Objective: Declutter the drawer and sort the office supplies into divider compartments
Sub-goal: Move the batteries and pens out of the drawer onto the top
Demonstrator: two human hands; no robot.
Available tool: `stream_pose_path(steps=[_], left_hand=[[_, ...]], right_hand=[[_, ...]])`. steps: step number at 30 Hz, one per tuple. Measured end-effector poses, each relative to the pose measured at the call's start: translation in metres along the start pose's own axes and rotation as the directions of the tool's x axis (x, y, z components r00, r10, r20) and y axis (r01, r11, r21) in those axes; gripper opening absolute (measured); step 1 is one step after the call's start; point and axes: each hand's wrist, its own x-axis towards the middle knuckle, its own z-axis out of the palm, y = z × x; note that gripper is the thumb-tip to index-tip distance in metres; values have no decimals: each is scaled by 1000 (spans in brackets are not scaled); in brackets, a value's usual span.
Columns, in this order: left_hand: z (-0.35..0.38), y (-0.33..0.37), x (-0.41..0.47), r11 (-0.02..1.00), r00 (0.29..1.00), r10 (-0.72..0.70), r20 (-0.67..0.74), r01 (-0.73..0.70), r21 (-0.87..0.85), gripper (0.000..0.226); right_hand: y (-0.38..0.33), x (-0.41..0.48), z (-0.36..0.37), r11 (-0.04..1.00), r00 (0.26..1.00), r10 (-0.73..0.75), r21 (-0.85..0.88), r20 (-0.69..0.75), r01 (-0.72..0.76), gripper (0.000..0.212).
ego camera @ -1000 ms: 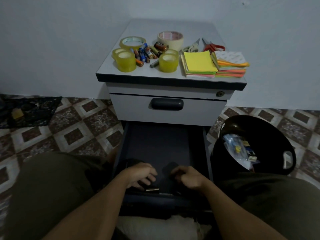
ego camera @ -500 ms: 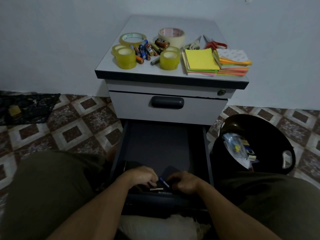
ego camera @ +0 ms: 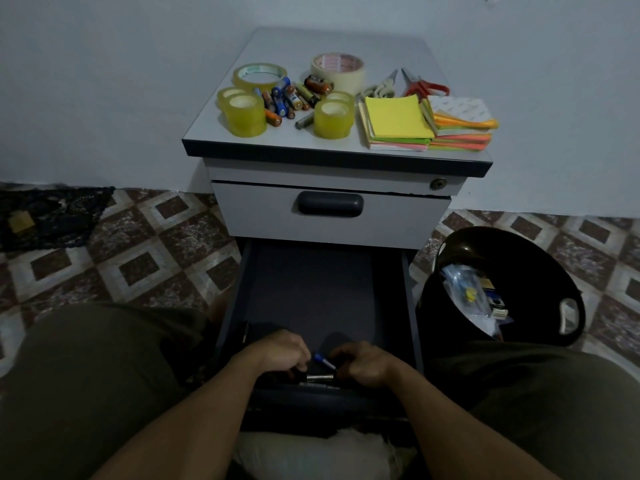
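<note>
L hand [ego camera: 280, 351] curled at open drawer [ego camera: 311, 289] front, grip can't tell; R hand [ego camera: 367, 363] pinches blue battery [ego camera: 322, 360] btwn both hands.

My dark grey drawer [ego camera: 311, 289] holds a battery [ego camera: 323, 361] with a blue end. On the grey tabletop [ego camera: 332, 39]: yellow tape rolls [ego camera: 246, 115], yellow, green, pink and orange sticky notes [ego camera: 398, 119], red-handled scissors [ego camera: 424, 87]. The floor [ego camera: 138, 244] is brown-and-white diamond tile, the bin [ego camera: 519, 265] black, my shorts [ego camera: 86, 375] olive.

Print on the beige tape roll [ego camera: 338, 65] (reddish) is too blurred to read.
</note>
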Motion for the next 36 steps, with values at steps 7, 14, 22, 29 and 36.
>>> stream_pose_path(steps=[7,14,22,29,36], left_hand=[[-2,-6,4,998,998,-31,48,29,50,21],[-3,-7,6,992,991,-51,122,36,120,32],[-2,-3,3,980,988,-14,157,-18,197,33],[-1,8,0,969,990,26,140,-59,241,35],[-6,2,0,980,984,7,180,-42,192,30]], right_hand=[[-1,6,3,999,1000,-4,-49,22,5,40],[3,3,0,998,1000,-2,-56,22,4,45],[0,0,2,996,999,0,-84,49,5,40],[-4,-4,-1,999,998,-22,-45,67,25,36],[1,-2,-2,999,997,-30,21,71,29,34]])
